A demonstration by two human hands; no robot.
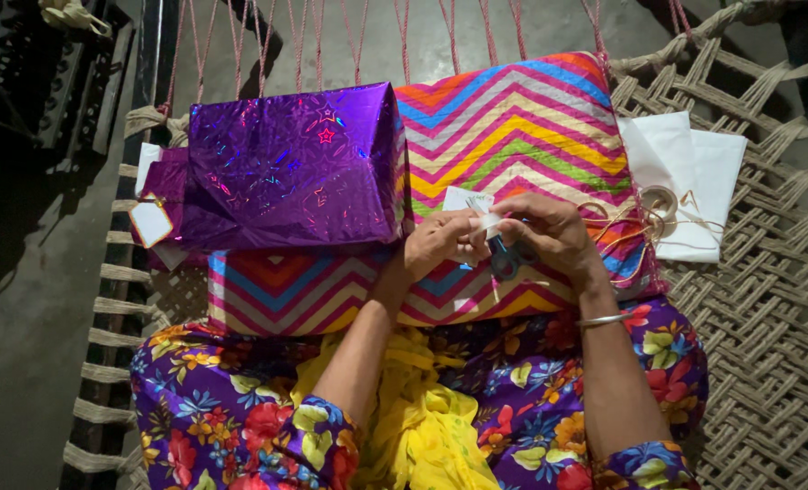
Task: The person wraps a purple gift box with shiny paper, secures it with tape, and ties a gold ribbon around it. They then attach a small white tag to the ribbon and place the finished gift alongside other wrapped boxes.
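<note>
My left hand [440, 243] and my right hand [549, 231] meet over a large box wrapped in zigzag-striped paper [513, 118]. Together they pinch a small white piece of paper [478, 210]. Dark-handled scissors [505, 259] hang from my right hand, just under the fingers. A shiny purple wrapped box [295, 163] with star patterns lies on the left part of the striped box, close to my left hand. A white tag [151, 222] is tied at its left end.
Folded white sheets [694, 172] and a roll of twine with loose strands [660, 204] lie to the right on the woven rope cot [767, 299]. My floral-clothed legs [231, 408] and yellow cloth [422, 426] are below. Dark floor [23, 345] lies left.
</note>
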